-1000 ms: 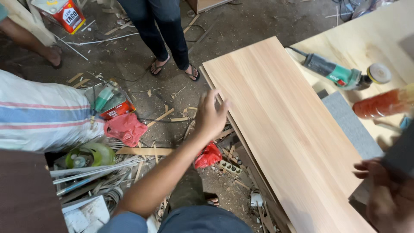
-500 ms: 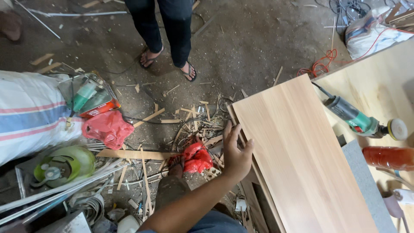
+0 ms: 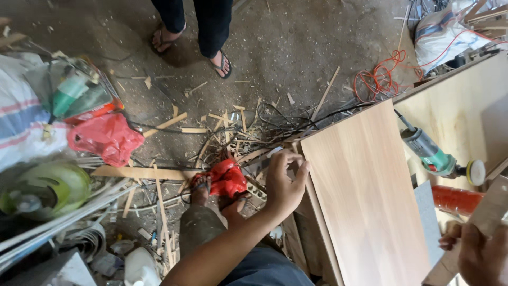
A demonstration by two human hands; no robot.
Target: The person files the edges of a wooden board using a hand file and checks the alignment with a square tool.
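The board [image 3: 365, 190] is seen lying flat, long axis running away from the body, its near-left corner pinched by the curled fingers of the left hand [image 3: 283, 185], while the right hand [image 3: 479, 254], nearer the right edge, is closed on a small block [image 3: 489, 212].

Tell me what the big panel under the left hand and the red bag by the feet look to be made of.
Panel: seemingly wood board with a smooth pale laminate or veneer face; faint straight grain lines, clean edges. Red bag: thin plastic film, judging by its crumpled, glossy folds. The left hand grips the panel's corner.
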